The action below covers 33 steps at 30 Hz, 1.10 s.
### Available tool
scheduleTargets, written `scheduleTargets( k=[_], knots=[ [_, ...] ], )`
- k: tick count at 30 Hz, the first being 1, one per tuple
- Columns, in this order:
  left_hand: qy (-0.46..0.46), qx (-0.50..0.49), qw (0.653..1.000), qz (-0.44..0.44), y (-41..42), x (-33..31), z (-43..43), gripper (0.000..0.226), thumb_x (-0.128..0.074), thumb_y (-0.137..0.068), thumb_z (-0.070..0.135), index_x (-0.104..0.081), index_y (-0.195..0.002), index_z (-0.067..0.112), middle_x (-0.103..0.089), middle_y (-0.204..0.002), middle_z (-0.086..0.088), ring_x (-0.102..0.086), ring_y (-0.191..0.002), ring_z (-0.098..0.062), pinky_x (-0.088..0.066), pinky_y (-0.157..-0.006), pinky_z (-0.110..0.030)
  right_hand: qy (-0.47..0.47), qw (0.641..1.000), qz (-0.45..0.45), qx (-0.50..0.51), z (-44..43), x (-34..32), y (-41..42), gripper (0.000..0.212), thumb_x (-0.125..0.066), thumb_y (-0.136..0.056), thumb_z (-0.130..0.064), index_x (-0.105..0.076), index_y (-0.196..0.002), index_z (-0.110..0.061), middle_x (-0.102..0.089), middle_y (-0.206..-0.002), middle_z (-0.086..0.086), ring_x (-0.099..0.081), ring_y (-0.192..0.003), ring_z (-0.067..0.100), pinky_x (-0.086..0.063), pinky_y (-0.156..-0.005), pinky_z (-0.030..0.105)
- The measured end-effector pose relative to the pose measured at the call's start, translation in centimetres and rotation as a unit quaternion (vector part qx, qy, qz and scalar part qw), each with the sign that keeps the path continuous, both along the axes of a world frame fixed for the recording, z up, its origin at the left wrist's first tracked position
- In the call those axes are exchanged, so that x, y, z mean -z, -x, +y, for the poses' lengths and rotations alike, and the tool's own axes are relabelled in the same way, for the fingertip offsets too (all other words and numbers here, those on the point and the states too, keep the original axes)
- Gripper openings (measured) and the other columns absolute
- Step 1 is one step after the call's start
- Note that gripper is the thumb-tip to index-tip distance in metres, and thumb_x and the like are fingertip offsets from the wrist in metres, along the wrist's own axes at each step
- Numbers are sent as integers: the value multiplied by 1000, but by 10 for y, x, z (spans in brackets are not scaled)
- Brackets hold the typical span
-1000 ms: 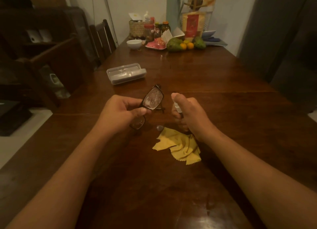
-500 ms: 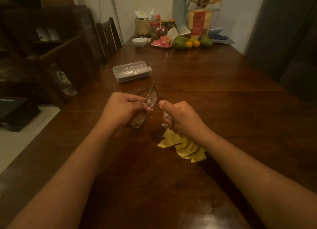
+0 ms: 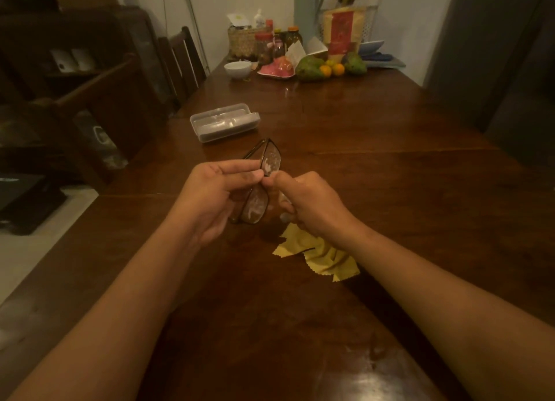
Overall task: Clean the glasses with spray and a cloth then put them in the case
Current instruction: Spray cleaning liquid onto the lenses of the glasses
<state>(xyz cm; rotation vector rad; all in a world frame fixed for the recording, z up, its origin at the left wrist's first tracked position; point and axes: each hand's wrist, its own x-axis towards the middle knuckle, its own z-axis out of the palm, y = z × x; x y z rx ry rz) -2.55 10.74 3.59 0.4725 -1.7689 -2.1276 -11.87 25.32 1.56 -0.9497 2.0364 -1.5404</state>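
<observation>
While left hand [image 3: 210, 196] pinches glasses [image 3: 271, 161], right hand [image 3: 312, 202] grips spray [image 3: 284, 198]

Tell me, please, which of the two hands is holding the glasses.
The left hand pinches the glasses by the frame, whereas the right hand is wrapped around the small spray bottle instead.

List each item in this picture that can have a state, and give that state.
glasses: held above the table, lenses streaked with spray.
spray bottle: gripped, mostly hidden in the fist.
cloth: crumpled on the table.
case: shut, lying on the table.
left hand: pinches the glasses.
right hand: grips the spray bottle.
</observation>
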Motion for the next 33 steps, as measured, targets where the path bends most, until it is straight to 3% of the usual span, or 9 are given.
scheduleTargets(
  k=[4,9,12,15,19,23,25,29,33],
  knots=[
    [-14,7,1000,1,0,0,0,19,-68,-85,2,-78,-101,5,-77,-102,-17,-76,-93,-29,-61,-65,-31,-3,1000,16,5,-1,-2,0,59,-56,-98,-46,-51,-44,-23,-44,-41,-10,-40,-36,5,-35,-46,25],
    [-29,3,1000,9,1,0,1,29,-70,-81,3,-74,-109,3,-78,-99,-16,-77,-90,-25,-60,-67,-27,47,997,-53,-19,1,-4,-3,60,-49,-101,-43,-54,-45,-23,-38,-44,-8,-31,-36,8,-25,-41,20],
    [-36,3,999,10,2,2,0,31,-71,-80,4,-73,-111,3,-77,-104,-16,-76,-94,-27,-60,-67,-29,37,998,-36,-31,-2,-3,-3,55,-50,-100,-41,-60,-65,0,-37,-44,-8,-30,-37,8,-24,-38,19],
    [-27,5,1000,11,2,3,-3,29,-70,-83,4,-74,-111,6,-77,-106,-15,-75,-97,-27,-60,-69,-29,33,999,-24,-29,-1,-1,-3,49,-54,-101,-39,-57,-62,-10,-39,-44,-8,-31,-37,9,-25,-40,20],
    [-24,-4,1000,13,2,2,-6,30,-70,-85,3,-72,-115,6,-77,-103,-16,-76,-96,-25,-60,-69,-27,42,998,-29,-26,5,-5,0,62,-51,-101,-41,-55,-41,-26,-40,-41,-9,-31,-33,5,-25,-37,16],
    [-27,-2,999,17,2,2,-6,32,-69,-86,3,-70,-118,5,-77,-101,-20,-76,-96,-27,-60,-72,-29,44,999,-1,13,6,-10,6,52,-48,-88,-48,-46,-46,-17,-36,-39,-9,-27,-32,7,-23,-36,17],
    [-37,-3,999,19,1,2,-6,34,-69,-85,2,-69,-119,4,-77,-100,-20,-76,-95,-26,-60,-70,-29,47,999,5,24,8,-6,13,54,-45,-96,-47,-47,-52,-16,-40,-41,-9,-30,-33,7,-26,-37,17],
    [-20,-13,1000,16,1,1,-10,33,-68,-87,2,-68,-120,6,-77,-99,-18,-76,-95,-25,-60,-70,-28,68,997,-27,9,20,-3,30,53,-42,-91,-62,-55,-59,-21,-49,-54,-5,-41,-45,10,-36,-46,22],
    [28,-31,999,8,1,2,-13,28,-68,-88,4,-70,-116,7,-79,-95,-15,-77,-92,-23,-59,-67,-26,104,994,-27,18,33,0,54,31,-55,-87,-46,-57,-67,-23,-56,-59,-8,-53,-55,8,-42,-65,32]
  ],
)
